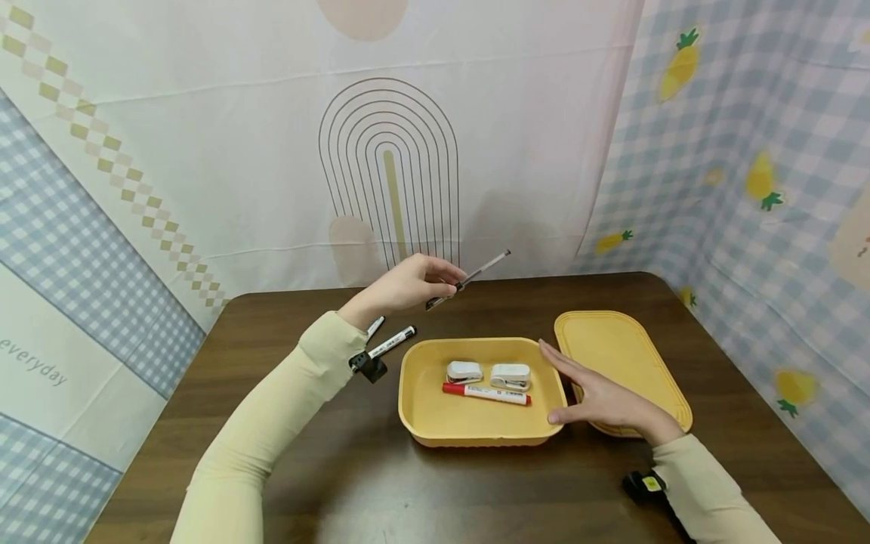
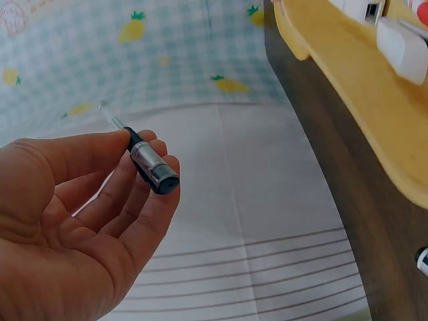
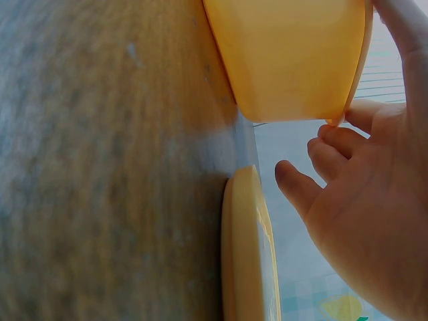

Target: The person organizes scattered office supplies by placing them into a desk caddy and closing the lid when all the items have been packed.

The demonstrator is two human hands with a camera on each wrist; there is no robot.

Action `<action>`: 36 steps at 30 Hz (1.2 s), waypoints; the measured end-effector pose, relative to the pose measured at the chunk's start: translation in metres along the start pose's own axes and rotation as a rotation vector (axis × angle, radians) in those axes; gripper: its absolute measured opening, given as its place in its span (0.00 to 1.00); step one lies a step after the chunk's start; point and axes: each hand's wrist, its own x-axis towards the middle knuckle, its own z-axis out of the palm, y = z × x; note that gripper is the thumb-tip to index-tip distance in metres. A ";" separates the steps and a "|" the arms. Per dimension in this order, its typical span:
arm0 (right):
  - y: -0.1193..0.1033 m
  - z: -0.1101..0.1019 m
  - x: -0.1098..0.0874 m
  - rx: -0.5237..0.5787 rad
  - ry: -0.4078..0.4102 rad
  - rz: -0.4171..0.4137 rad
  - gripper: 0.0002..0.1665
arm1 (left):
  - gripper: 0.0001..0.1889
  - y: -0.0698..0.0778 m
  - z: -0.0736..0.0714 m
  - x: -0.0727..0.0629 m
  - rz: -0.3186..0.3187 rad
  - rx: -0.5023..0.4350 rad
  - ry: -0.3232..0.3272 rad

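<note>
My left hand [image 1: 411,283] pinches a clear-barrelled pen [image 1: 485,268] between thumb and fingers, above the table's far side. In the left wrist view the pen's dark capped end [image 2: 155,167] points toward the camera. A yellow plastic box [image 1: 435,427] stands on the table below and to the right of it. Inside lie two white staplers, a left one [image 1: 465,370] and a right one [image 1: 510,375], and a red-capped white marker [image 1: 489,394]. My right hand [image 1: 605,397] rests on the box's right rim, fingers spread and fairly straight.
A yellow lid [image 1: 618,347] lies right of the box, partly behind my right hand. A white marker with a black cap [image 1: 394,341] lies left of the box, and another pen-like item [image 1: 375,326] shows beside my left sleeve. Patterned cloth [image 1: 530,151] hangs behind the table.
</note>
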 end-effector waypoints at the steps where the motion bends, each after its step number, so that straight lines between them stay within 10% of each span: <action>1: 0.000 0.000 0.000 -0.001 0.000 0.001 0.66 | 0.15 0.001 0.002 0.000 0.010 0.010 -0.005; 36: 0.000 0.001 0.000 0.015 0.004 0.005 0.66 | 0.13 -0.010 0.087 -0.030 0.089 0.120 -0.304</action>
